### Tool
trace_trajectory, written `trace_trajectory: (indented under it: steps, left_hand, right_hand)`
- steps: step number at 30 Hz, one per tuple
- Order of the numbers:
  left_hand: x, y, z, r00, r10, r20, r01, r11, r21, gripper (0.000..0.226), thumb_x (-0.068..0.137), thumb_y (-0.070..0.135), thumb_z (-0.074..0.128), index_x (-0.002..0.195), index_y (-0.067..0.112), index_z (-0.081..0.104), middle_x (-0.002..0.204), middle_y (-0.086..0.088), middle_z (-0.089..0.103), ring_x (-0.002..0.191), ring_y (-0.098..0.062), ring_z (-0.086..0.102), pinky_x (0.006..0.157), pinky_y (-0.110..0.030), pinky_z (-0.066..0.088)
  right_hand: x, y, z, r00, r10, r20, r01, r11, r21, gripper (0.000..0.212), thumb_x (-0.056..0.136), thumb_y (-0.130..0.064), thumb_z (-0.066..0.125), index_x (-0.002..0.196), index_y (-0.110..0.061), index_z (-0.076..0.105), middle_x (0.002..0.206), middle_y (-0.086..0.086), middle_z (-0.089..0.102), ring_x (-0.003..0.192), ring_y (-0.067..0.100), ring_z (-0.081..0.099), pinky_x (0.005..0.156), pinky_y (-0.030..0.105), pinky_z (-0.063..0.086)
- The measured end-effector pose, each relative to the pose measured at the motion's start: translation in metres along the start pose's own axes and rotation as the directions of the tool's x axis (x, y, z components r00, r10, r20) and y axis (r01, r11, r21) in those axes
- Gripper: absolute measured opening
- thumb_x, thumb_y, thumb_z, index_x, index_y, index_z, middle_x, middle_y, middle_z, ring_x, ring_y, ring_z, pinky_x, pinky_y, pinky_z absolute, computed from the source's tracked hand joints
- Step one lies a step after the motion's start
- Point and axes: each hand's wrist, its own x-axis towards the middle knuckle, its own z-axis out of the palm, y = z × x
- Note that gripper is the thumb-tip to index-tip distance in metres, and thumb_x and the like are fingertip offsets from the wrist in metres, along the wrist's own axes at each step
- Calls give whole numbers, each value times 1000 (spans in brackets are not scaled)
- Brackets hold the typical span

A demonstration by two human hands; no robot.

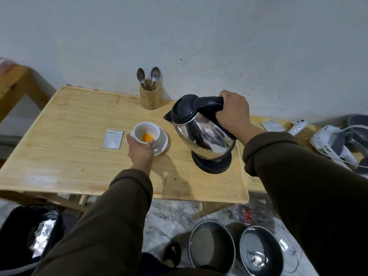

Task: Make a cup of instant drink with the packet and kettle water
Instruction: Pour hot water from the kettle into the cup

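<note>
A white cup (146, 130) with orange powder (147, 137) at its bottom sits on a white saucer (162, 139) in the middle of the wooden table (69, 140). My left hand (140, 149) grips the cup's near side. My right hand (234, 111) holds the black handle of a steel kettle (201, 132), which is tilted with its spout toward the cup, just right of it. The kettle's lower edge rests over its black base (213, 164). No water is seen leaving the spout. A silver packet (113, 139) lies flat left of the cup.
A wooden holder (149, 96) with two spoons stands at the back by the wall. A second table on the right carries a white headset (336, 144) and another packet (275, 126). Two grey pans (212, 245) and a black bin (29, 236) sit on the floor.
</note>
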Motion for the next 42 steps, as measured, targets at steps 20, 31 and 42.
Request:
trace_trajectory:
  steps: [20,31,42]
  left_hand:
    - [3,-4,-3,997,78,27,-79,996,38,69,85,29,66,145,22,31,137,-13,53,132,-38,42,105,-45,39]
    - [9,-9,-3,996,86,32,-88,994,62,66,84,31,67,141,23,35,136,-11,54,130,-37,44,104,-44,39]
    - [13,-10,-1,996,82,27,-83,994,65,63,82,31,68,137,26,39,133,-10,56,127,-38,46,102,-47,42]
  right_hand:
    - [2,-21,-2,998,-52,26,56,980,-191,23,84,-4,53,107,-4,52,101,16,62,98,35,55,81,39,42]
    - [3,-30,-3,998,-56,24,60,977,-204,24,85,-2,51,109,-5,52,104,15,62,101,34,54,84,39,41]
    - [3,-36,0,998,-59,25,63,974,-217,25,86,-3,51,111,-6,52,103,14,62,101,32,54,84,39,41]
